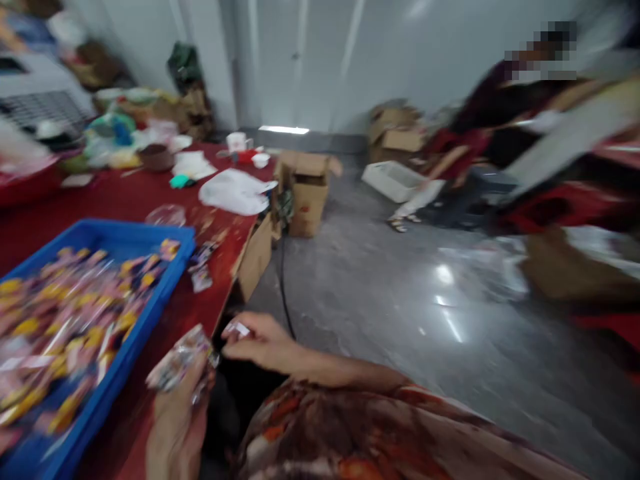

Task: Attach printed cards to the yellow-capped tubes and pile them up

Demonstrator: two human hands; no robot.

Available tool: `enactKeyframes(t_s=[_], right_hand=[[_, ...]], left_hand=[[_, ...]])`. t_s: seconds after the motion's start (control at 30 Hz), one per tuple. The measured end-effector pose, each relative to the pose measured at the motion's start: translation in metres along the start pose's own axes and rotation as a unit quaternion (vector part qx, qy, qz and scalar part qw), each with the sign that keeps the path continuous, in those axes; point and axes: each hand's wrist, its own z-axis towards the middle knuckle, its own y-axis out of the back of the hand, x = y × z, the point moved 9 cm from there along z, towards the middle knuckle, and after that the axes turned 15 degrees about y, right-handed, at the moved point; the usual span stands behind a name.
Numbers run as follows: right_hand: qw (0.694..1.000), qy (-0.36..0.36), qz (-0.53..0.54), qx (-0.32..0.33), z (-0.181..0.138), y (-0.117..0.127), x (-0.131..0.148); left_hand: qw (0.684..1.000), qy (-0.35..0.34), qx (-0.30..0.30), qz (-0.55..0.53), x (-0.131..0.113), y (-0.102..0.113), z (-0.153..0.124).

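Blue tray point(137, 333) on the red surface point(227, 237), full of wrapped pink-and-yellow pieces point(90, 293), blurry. Left hand point(185, 397), just right of the tray, is closed around a crinkly clear packet point(175, 360), over the surface's near edge. Small packets point(201, 277) lie beside the tray. Right hand point(265, 343), past the edge, pinches a small whitish piece point(241, 329), too blurred to identify. Cardboard box point(309, 207) on the floor beyond; person point(480, 100) bending at far right.
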Motion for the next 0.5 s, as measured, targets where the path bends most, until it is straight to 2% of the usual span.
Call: enactKeyframes(t_s=[0.07,0.17,0.27,0.37,0.5], right_hand=[[0.998,-0.017,0.043,0.044,-0.012,0.0,0.0],[0.993,0.069,-0.056,0.08,-0.016,0.015,0.016],[0.952,0.2,-0.189,0.134,-0.025,0.009,0.044],[0.91,0.311,-0.249,0.114,-0.036,-0.002,0.066],[0.881,0.376,-0.271,0.098,-0.042,-0.011,0.07]], left_hand=[[0.994,0.02,0.005,-0.104,0.006,0.005,-0.001],[0.988,0.035,0.05,-0.145,0.013,0.002,0.002],[0.984,0.05,0.07,-0.159,0.022,-0.001,0.0],[0.979,0.066,0.087,-0.175,0.029,-0.008,-0.005],[0.974,0.069,0.102,-0.192,0.035,-0.018,-0.01]])
